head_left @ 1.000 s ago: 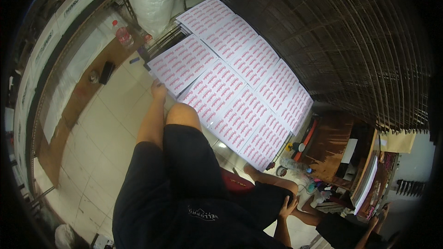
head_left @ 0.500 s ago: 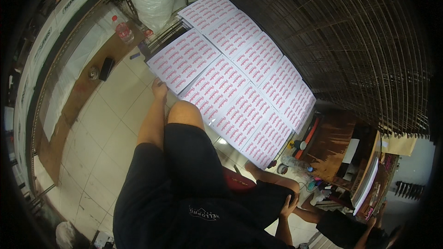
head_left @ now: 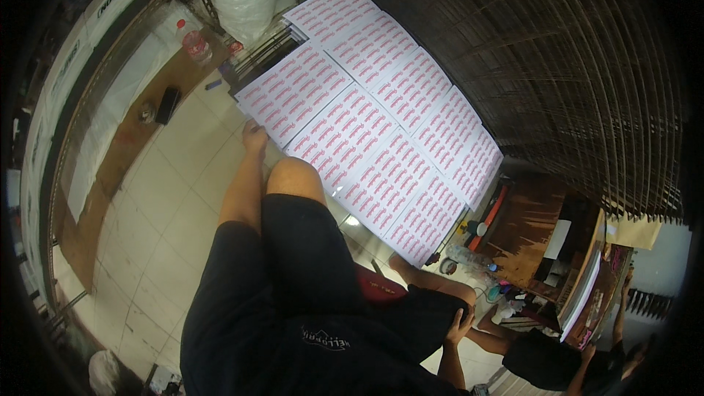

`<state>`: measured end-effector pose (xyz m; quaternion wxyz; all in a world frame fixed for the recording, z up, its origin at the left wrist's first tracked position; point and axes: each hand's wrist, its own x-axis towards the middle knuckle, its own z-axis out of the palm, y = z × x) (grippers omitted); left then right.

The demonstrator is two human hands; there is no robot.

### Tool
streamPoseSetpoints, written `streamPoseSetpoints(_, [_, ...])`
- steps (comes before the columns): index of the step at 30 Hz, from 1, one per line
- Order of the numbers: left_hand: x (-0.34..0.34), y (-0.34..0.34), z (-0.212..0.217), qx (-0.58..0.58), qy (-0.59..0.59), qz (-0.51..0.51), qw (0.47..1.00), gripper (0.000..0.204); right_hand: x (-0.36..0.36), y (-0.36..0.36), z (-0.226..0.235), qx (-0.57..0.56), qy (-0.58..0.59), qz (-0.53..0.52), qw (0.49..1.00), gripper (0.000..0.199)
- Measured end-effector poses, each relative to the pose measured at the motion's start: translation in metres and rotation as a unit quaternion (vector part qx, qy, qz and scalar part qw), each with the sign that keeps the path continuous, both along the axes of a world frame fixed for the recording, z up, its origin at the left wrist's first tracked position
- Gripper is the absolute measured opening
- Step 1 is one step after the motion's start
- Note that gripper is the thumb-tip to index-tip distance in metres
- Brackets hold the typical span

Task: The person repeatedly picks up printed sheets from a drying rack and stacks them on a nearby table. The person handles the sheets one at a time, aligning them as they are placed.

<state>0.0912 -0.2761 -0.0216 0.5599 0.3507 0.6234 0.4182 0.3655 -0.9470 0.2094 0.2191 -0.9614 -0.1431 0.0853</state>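
Head view, looking straight down over the wearer's own lap.

Right hand [head_left: 458, 328] low and right of centre, resting on black shorts [head_left: 293, 279] at the thigh, fingers loosely spread, grasping nothing. Left hand out of sight, so its state not in view.

Well ahead of the right hand, up and to its left: white printed sheets [head_left: 367, 132] covered in rows of small pink marks, laid flat edge to edge in two rows. Long axis of the whole spread running diagonally, from far upper left down towards the lower right, its near end pointing roughly towards the right hand. Bare foot [head_left: 254, 136] touching the left edge of the sheets, raised knee just behind it.

Left of the hand, pale tiled floor [head_left: 169, 198] and a clear plastic bottle [head_left: 193, 42] far off. Right of the hand, another person [head_left: 543, 359] in a black top, close by.

Against the earlier frames: right hand in the same spot on the thigh, sheets lying the same way, only the view slightly shifted.
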Motion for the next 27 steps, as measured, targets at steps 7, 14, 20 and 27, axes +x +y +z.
streamPoseSetpoints(7, [0.003, -0.005, -0.002, 0.022, -0.043, 0.042, 0.998, 0.033, -0.001, 0.005, 0.002, -0.001, 0.005, -0.015, 1.0, 0.054])
streamPoseSetpoints(14, [0.005, -0.004, -0.004, 0.0, -0.009, 0.043, 0.999, 0.032, 0.001, -0.001, -0.001, -0.014, -0.013, -0.003, 1.0, 0.055])
streamPoseSetpoints(20, [0.002, -0.001, -0.02, 0.0, 0.006, 0.062, 0.998, 0.033, 0.002, 0.002, 0.0, -0.009, -0.017, 0.012, 1.0, 0.052])
streamPoseSetpoints(27, [-0.005, -0.006, -0.022, -0.048, 0.121, 0.016, 0.991, 0.036, -0.004, 0.013, 0.011, -0.014, 0.002, 0.004, 1.0, 0.051])
